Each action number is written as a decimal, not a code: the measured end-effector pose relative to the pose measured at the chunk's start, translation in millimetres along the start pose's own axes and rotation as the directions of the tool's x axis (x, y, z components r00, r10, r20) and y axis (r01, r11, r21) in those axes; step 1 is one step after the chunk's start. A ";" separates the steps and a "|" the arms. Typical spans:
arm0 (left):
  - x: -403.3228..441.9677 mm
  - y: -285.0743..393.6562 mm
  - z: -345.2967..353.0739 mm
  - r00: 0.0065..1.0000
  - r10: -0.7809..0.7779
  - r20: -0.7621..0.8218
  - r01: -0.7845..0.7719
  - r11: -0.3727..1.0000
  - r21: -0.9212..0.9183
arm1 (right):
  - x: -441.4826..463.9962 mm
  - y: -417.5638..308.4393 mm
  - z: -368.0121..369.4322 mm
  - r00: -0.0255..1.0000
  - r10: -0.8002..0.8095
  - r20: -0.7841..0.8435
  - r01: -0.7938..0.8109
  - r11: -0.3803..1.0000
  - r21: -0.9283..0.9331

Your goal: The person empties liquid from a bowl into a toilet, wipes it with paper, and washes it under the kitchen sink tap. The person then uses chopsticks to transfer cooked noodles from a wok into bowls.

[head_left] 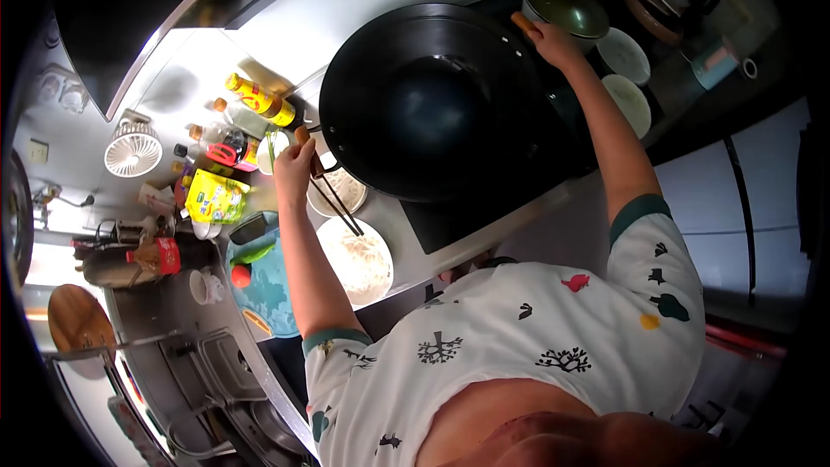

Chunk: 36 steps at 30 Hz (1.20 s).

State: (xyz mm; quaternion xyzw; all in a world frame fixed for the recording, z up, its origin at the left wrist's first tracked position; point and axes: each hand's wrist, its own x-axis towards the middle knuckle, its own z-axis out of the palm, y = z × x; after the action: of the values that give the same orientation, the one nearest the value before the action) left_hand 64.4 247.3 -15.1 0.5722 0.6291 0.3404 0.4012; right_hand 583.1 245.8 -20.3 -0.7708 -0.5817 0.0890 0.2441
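Note:
A large black wok point(424, 112) sits over the dark stove top, its inside dark and shiny. My right hand point(553, 41) is closed around its wooden handle point(523, 23) at the far right. At the opposite side, my left hand point(296, 166) grips the other wooden handle point(302, 135). A pair of dark chopsticks point(341, 206) also sticks out from my left hand, pointing down over two white bowls. The nearer bowl point(388, 270) holds pale food I cannot identify; the farther bowl point(358, 200) holds pale contents too, partly behind the chopsticks.
Left of the wok stand sauce bottles point(270, 104) and a yellow pouch point(216, 197). A blue cutting board point(264, 281) carries a green pepper and a red item. Behind my right arm are a glass-lidded pot point(566, 7) and white bowls point(624, 56). A sink point(220, 363) lies lower left.

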 end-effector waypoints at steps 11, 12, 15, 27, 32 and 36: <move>5.2 -15.6 -4.2 0.942 -0.196 0.274 0.304 0.846 -0.439 | 18.3 19.9 -2.0 0.912 0.116 0.394 -0.342 0.745 0.572; -2.3 -12.0 -3.0 0.953 -0.175 0.248 0.276 0.839 -0.470 | 18.4 23.7 0.4 0.913 0.113 0.393 -0.344 0.729 0.592; -37.7 -17.8 -16.6 0.966 -0.117 0.229 0.227 0.806 -0.547 | 3.0 13.6 -8.4 0.920 0.069 0.385 -0.312 0.724 0.616; -285.9 -57.9 -122.5 0.863 -0.323 -0.389 -0.040 0.723 -0.690 | -94.5 -168.6 -23.0 0.818 -0.438 0.372 -0.001 0.647 0.763; -442.5 -99.9 -184.5 0.853 -0.438 -0.283 0.080 0.646 -0.760 | -147.3 -269.2 21.3 0.644 -0.580 0.498 0.072 0.694 0.716; -547.2 -136.0 -226.0 0.760 -0.553 -0.341 0.066 0.589 -0.806 | -221.7 -364.9 43.9 0.476 -0.670 0.570 0.181 0.709 0.682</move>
State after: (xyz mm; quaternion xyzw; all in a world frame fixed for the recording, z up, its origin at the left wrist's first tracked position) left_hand -185.9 -304.6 28.2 0.0995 0.6114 0.6413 0.4528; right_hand 185.1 123.8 84.3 -0.3675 -0.7572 0.5092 0.1798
